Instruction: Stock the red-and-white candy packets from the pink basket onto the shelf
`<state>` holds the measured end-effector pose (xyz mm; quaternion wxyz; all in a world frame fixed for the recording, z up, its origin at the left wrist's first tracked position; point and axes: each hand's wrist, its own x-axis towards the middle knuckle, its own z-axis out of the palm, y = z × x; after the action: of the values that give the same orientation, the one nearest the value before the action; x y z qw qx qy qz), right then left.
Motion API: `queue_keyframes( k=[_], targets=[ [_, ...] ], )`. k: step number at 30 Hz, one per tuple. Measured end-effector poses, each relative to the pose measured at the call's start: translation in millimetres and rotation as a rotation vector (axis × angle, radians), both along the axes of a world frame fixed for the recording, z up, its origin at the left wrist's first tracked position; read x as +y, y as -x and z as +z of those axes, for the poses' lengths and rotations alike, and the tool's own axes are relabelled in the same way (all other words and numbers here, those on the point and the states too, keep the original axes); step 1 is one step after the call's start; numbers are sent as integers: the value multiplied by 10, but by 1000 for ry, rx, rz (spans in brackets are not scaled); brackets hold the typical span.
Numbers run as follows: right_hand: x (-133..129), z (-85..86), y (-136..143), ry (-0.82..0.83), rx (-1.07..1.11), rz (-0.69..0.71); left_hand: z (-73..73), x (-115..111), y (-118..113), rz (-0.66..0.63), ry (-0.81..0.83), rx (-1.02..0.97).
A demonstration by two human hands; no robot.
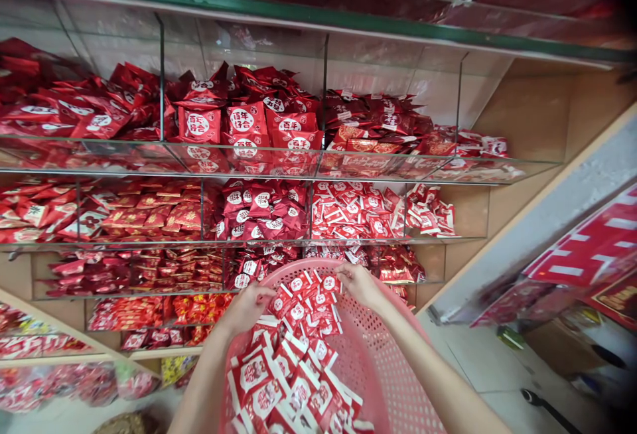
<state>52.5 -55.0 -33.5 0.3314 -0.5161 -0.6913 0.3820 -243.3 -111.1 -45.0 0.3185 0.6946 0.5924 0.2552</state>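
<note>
A pink perforated plastic basket stands in front of me, holding many small red packets with white ends and round white labels. My left hand is over the basket's far left rim, thumb and fingers pinched at the edge of a bunch of these packets. Across from it, my right hand pinches the same bunch on its right edge, near the far rim. The bunch lies between both hands, on the far side of the basket. Just what sits between the fingertips is partly hidden.
Glass shelves with upright dividers rise ahead, their compartments filled with red packets. A green-edged glass pane crosses above. A wooden side panel bounds the right. Red-and-white packaging and a black handle are at right.
</note>
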Motion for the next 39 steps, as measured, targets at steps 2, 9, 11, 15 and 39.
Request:
queue_keyframes(
  k=[2, 9, 11, 15, 39],
  targets=[
    [13, -27, 45, 11, 5, 40, 10, -7, -6, 1, -2, 9],
    [73, -188, 180, -100, 0, 14, 87, -26, -37, -5, 22, 45],
    [78, -196, 195, -139, -3, -5, 80, -27, -31, 14, 30, 29],
    [36, -138, 197, -139, -44, 13, 24, -19, -8, 56, 24, -23],
    [243, 1199, -431, -709, -558, -431, 135, 10, -34, -30, 73, -30]
  ],
)
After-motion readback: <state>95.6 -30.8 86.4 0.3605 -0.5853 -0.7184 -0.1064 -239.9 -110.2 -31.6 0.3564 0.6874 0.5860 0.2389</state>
